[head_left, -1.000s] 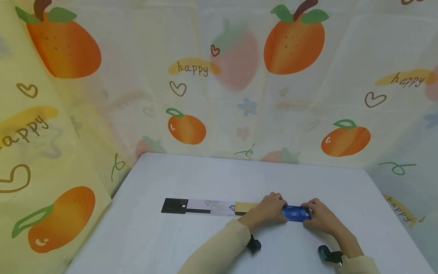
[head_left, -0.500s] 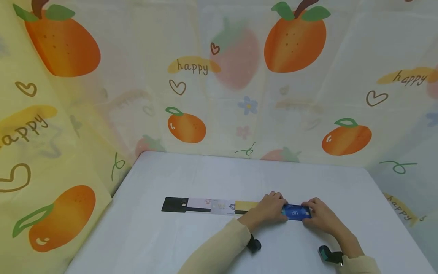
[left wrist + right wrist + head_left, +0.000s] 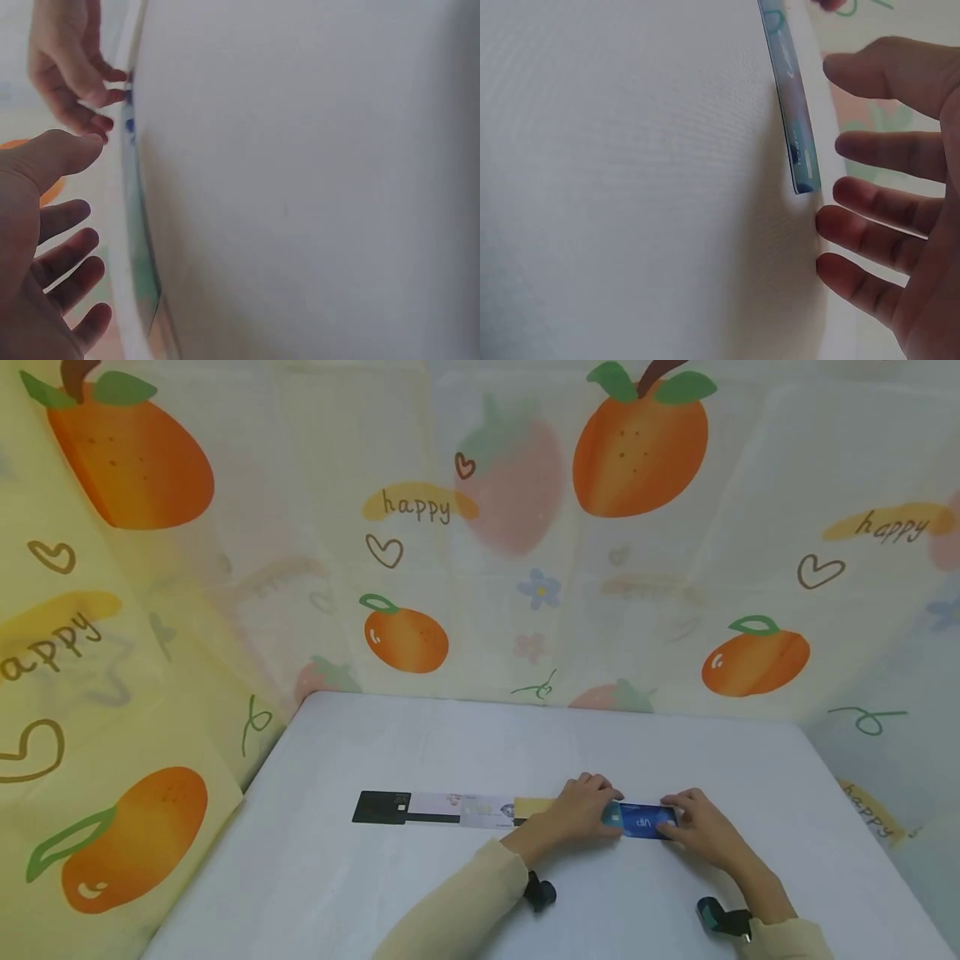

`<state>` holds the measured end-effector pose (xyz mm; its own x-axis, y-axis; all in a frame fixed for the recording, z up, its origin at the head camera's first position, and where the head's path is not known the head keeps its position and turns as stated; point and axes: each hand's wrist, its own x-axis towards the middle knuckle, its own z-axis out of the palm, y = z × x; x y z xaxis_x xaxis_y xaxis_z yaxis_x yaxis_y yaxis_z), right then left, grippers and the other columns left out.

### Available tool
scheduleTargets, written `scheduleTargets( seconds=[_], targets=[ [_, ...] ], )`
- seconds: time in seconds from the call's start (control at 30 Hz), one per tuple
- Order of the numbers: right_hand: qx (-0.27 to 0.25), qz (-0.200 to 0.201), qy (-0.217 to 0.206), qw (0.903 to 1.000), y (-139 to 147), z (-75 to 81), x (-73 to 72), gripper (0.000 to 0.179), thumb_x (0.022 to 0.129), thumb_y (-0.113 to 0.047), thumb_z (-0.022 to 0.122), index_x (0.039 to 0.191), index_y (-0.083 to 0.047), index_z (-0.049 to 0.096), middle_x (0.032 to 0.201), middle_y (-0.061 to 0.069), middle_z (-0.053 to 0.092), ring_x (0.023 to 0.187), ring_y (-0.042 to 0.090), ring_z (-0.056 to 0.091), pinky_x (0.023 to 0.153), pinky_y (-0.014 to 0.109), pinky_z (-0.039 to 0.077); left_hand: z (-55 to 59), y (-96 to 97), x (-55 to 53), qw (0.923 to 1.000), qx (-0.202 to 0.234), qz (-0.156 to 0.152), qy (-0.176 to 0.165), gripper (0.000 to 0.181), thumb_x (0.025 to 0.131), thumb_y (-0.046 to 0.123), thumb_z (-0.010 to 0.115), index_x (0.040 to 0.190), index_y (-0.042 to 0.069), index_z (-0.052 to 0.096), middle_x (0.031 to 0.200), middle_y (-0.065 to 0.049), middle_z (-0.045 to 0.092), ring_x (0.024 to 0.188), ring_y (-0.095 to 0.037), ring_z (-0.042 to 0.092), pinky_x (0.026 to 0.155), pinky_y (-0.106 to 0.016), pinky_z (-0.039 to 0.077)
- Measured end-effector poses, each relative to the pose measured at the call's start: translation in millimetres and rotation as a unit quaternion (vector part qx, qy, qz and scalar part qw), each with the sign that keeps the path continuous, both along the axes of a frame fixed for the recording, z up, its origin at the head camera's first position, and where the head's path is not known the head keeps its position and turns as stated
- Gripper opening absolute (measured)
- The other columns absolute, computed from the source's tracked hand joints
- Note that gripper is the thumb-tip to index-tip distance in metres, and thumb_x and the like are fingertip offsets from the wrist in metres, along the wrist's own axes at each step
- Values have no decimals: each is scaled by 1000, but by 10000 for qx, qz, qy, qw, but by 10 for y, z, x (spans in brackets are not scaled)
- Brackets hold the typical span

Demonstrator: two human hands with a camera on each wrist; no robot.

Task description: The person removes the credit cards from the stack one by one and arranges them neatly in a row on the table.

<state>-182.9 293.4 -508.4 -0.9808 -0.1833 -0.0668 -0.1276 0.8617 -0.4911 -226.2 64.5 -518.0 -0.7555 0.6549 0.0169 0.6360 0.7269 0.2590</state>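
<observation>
A row of flat cards lies end to end on the white table. At its right end is a blue card [image 3: 647,821] marked VIP, with a teal card [image 3: 613,815] just left of it. My left hand [image 3: 573,810] is over the teal card and part of the yellow card [image 3: 531,808]; in the left wrist view its fingers are spread and grip nothing. My right hand [image 3: 701,827] is at the blue card's right end, thumb and index finger at its corners. The right wrist view shows these fingers nearly straight and apart; contact is hard to tell.
Further left in the row lie a black card [image 3: 381,807], a white card [image 3: 433,806] with a dark stripe and a pale grey card [image 3: 483,810]. A fruit-patterned cloth [image 3: 495,610] hangs behind the table [image 3: 300,893]. Each wrist wears a black camera.
My left hand has shifted slightly left, uncovering the teal card beside the blue one. My right hand stays at the blue card's right end, its index finger a little straighter.
</observation>
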Motion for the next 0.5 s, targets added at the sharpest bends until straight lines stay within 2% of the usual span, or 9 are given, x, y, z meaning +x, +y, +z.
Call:
scheduleTargets(
  seconds=[0.23, 0.37, 0.5],
  targets=[
    [-61, -120, 140, 9998, 11, -7, 30, 46, 87, -27, 71, 120, 5, 62, 111, 20, 56, 93, 28, 57, 78, 45, 51, 135, -342, 60, 9994, 339, 97, -32, 52, 86, 48, 68, 131, 22, 60, 131, 4, 58, 123, -14, 51, 102, -33, 42],
    [-54, -198, 229, 9995, 9, -18, 74, 47, 89, -31, 69, 121, 4, 62, 114, 21, 57, 96, 30, 59, 79, 48, 51, 169, -608, 87, 9984, 437, 318, -134, 52, 87, 48, 67, 132, 22, 59, 137, 3, 56, 131, -16, 48, 108, -40, 39],
    [-42, -260, 292, 9992, 0, -12, 102, 51, 90, -34, 67, 123, 4, 61, 118, 24, 56, 100, 35, 60, 81, 52, 52, 202, -943, 99, 9953, 743, 592, -202, 53, 88, 45, 67, 134, 21, 57, 140, 1, 54, 134, -19, 45, 110, -44, 36]
  ],
)
